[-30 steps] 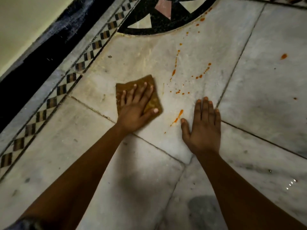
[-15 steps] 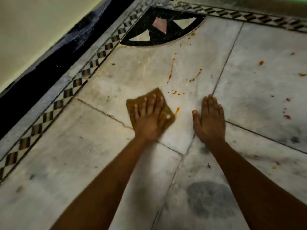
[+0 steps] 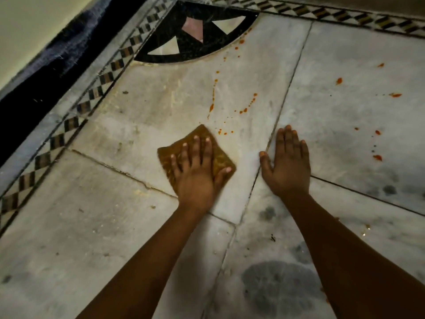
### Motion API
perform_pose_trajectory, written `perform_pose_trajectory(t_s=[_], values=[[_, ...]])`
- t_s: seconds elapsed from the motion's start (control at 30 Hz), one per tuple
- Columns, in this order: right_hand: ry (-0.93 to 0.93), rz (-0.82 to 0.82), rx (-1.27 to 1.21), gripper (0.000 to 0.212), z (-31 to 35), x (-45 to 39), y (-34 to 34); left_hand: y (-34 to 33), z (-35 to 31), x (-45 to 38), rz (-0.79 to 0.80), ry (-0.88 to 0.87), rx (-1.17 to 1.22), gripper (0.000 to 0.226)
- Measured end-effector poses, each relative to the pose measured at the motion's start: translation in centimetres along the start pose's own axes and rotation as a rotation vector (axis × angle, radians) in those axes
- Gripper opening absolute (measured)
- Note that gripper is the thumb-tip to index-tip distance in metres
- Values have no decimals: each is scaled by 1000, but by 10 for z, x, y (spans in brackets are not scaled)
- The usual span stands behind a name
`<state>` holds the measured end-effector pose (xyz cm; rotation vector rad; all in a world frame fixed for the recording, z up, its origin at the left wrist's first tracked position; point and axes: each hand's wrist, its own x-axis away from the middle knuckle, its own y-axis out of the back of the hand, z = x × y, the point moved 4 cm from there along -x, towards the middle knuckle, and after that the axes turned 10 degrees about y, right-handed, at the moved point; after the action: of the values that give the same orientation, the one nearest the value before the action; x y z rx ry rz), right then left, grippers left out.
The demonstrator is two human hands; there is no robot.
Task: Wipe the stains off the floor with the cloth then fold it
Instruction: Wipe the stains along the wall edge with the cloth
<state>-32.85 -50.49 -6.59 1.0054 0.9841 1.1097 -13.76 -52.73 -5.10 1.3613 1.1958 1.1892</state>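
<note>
A folded brown cloth (image 3: 219, 158) lies flat on the pale marble floor (image 3: 138, 125). My left hand (image 3: 197, 171) presses down on it with fingers spread over its top. Orange stains (image 3: 211, 107) run in drops and streaks just beyond the cloth, up toward the black inlay. More orange spots (image 3: 377, 157) dot the slab to the right. My right hand (image 3: 287, 164) rests flat on the floor beside the cloth, fingers together, holding nothing.
A black quarter-circle inlay (image 3: 195, 40) with pale triangles fills the far corner. A checkered border strip (image 3: 76, 118) runs along the left and far edges. A dark skirting and pale wall (image 3: 27, 31) stand at the left. Grey smudges (image 3: 276, 286) mark the near floor.
My left hand slid the cloth right, over the orange streak that lay between my hands; that streak is no longer visible. My right hand stayed flat on the floor.
</note>
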Motion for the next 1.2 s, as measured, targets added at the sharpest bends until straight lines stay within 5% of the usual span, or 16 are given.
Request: perform_pose_trajectory(t_s=[0.23, 0.43, 0.7, 0.93, 1.2], values=[[6, -4, 4, 79, 3, -3, 3, 5, -27, -75, 49, 255, 82, 79], [14, 21, 6, 83, -5, -25, 2, -2, -4, -7, 18, 0, 25, 93], [-45, 41, 54, 76, -15, -53, -2, 9, -26, -138, 63, 74, 82, 74], [-58, 41, 53, 75, -18, -54, -1, 9, -4, -97, 36, -394, 58, 80], [-66, 29, 48, 76, -17, -55, 0, 16, -40, -214, 63, -158, 60, 69]])
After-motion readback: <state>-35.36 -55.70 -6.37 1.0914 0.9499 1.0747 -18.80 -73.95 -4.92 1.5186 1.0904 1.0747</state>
